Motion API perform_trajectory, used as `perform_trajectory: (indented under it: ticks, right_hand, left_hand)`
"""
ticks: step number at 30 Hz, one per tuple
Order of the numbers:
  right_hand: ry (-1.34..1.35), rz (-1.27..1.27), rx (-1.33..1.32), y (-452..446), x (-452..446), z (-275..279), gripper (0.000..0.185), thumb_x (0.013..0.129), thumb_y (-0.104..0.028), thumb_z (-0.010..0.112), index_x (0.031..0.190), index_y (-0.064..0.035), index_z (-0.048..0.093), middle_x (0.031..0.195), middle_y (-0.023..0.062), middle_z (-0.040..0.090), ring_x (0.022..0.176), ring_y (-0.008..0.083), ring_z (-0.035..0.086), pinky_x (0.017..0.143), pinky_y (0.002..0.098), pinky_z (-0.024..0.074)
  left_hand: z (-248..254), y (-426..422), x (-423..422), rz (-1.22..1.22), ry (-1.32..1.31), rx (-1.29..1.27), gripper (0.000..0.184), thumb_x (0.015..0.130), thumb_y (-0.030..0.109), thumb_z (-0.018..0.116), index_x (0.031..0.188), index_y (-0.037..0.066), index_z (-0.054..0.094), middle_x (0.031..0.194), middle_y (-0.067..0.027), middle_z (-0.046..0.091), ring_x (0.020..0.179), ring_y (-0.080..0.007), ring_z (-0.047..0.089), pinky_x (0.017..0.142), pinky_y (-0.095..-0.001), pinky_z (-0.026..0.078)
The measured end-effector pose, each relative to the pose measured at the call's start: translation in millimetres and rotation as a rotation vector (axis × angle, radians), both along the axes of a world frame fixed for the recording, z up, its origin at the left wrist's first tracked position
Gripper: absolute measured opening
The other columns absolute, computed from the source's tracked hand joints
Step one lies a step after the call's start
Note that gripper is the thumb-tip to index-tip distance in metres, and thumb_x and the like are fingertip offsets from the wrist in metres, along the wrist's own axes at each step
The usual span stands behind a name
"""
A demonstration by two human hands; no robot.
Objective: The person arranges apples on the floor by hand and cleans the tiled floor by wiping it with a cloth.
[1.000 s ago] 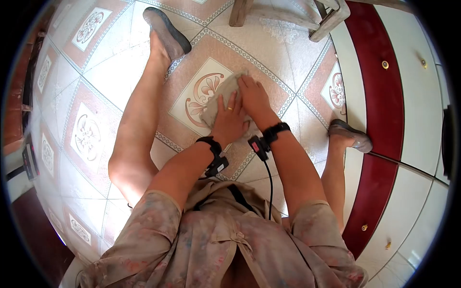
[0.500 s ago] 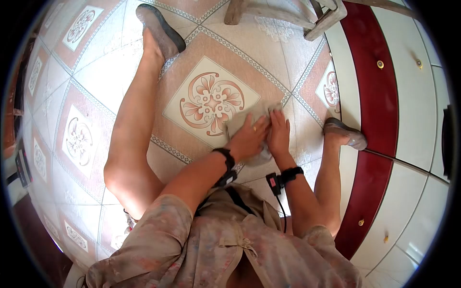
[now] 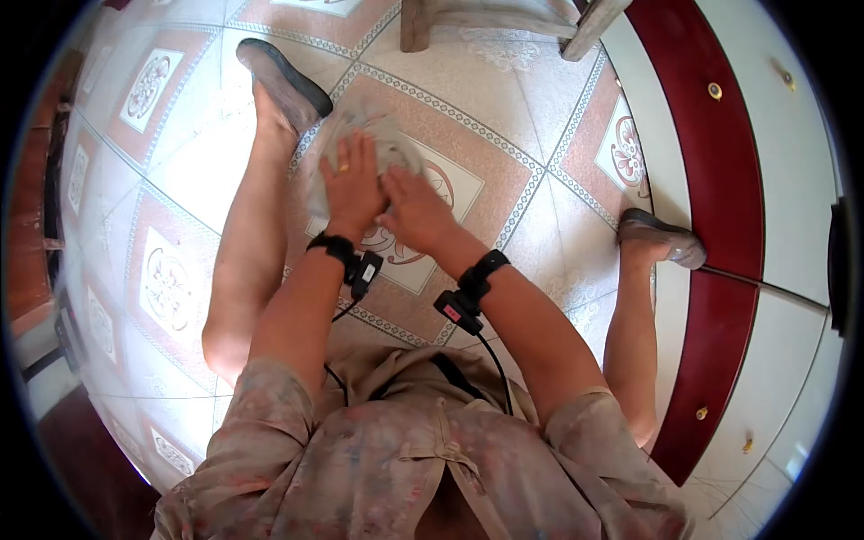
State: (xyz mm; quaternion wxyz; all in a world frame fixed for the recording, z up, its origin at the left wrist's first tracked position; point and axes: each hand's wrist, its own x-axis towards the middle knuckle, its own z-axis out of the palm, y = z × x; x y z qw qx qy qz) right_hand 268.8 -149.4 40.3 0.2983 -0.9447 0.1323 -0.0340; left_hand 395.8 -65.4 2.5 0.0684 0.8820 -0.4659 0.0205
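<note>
A grey-beige cloth (image 3: 371, 121) lies on the patterned tile floor (image 3: 490, 85), near the shoe on the left, its edges blurred by motion. My left hand (image 3: 354, 189) presses flat on it with the fingers spread slightly and a ring on one finger. Beside it, my right hand (image 3: 416, 211) rests with its fingertips on the cloth's right edge, fingers stretched out, the thumb close to my left hand. Both palms face down, and neither hand is closed round the cloth. Black bands with small devices and cables are on both wrists.
My legs are spread either side, with a shoe (image 3: 283, 85) at upper left and another (image 3: 661, 238) at right. Wooden furniture legs (image 3: 589, 31) stand at the top. White and dark red cabinet fronts (image 3: 720, 180) with knobs line the right side.
Both hands and the cloth went right and toward my body, then left and away from it, to near the left shoe. The view has shifted slightly.
</note>
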Motion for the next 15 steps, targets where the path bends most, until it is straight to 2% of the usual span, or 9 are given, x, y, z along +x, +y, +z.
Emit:
perform_trajectory:
  ticks: [4, 8, 11, 14, 15]
  right_hand:
    - [0.004, 0.117, 0.017, 43, -14, -6, 0.073, 0.08, -0.033, 0.071, 0.135, 0.0054, 0.044, 0.141, 0.0228, 0.043, 0.135, 0.0364, 0.038, 0.114, 0.0452, 0.0282]
    - [0.022, 0.196, 0.065, 62, -59, -1, 0.073, 0.079, -0.033, 0.071, 0.137, 0.0043, 0.044, 0.143, 0.0213, 0.042, 0.133, 0.0364, 0.04, 0.111, 0.0439, 0.0326]
    - [0.081, 0.189, 0.047, 70, -109, 14, 0.058, 0.081, -0.028, 0.068, 0.128, 0.0015, 0.051, 0.132, 0.0194, 0.052, 0.121, 0.0356, 0.05, 0.101, 0.043, 0.043]
    - [0.327, 0.18, 0.187, 56, -150, 29, 0.038, 0.081, -0.018, 0.065, 0.114, -0.0001, 0.056, 0.112, 0.0175, 0.06, 0.106, 0.0355, 0.058, 0.087, 0.0437, 0.0497]
    - [0.268, 0.138, 0.152, 49, -163, 25, 0.035, 0.08, -0.015, 0.064, 0.11, -0.0003, 0.056, 0.108, 0.0172, 0.06, 0.102, 0.0359, 0.058, 0.085, 0.0443, 0.0499]
  left_hand:
    - [-11, 57, -23, 0.124, -0.089, 0.063, 0.069, 0.089, 0.038, 0.052, 0.145, 0.001, 0.034, 0.156, -0.0163, 0.026, 0.143, -0.0366, 0.025, 0.109, -0.0656, 0.017]
    - [10, 86, -69, 0.045, -0.045, 0.11, 0.073, 0.088, 0.041, 0.053, 0.146, 0.001, 0.033, 0.156, -0.0168, 0.026, 0.143, -0.0366, 0.023, 0.108, -0.0668, 0.017]
    - [23, 100, -114, -0.133, 0.027, 0.139, 0.075, 0.087, 0.044, 0.054, 0.145, 0.0, 0.035, 0.156, -0.0173, 0.027, 0.143, -0.0367, 0.023, 0.108, -0.0676, 0.017]
    - [20, 97, -159, -0.358, 0.155, 0.035, 0.077, 0.085, 0.047, 0.056, 0.143, 0.0, 0.039, 0.155, -0.0171, 0.028, 0.143, -0.0365, 0.024, 0.108, -0.0679, 0.018]
    - [21, 90, -176, -0.418, 0.172, 0.008, 0.077, 0.084, 0.048, 0.057, 0.142, 0.0, 0.041, 0.155, -0.0169, 0.028, 0.143, -0.0363, 0.024, 0.108, -0.0678, 0.019]
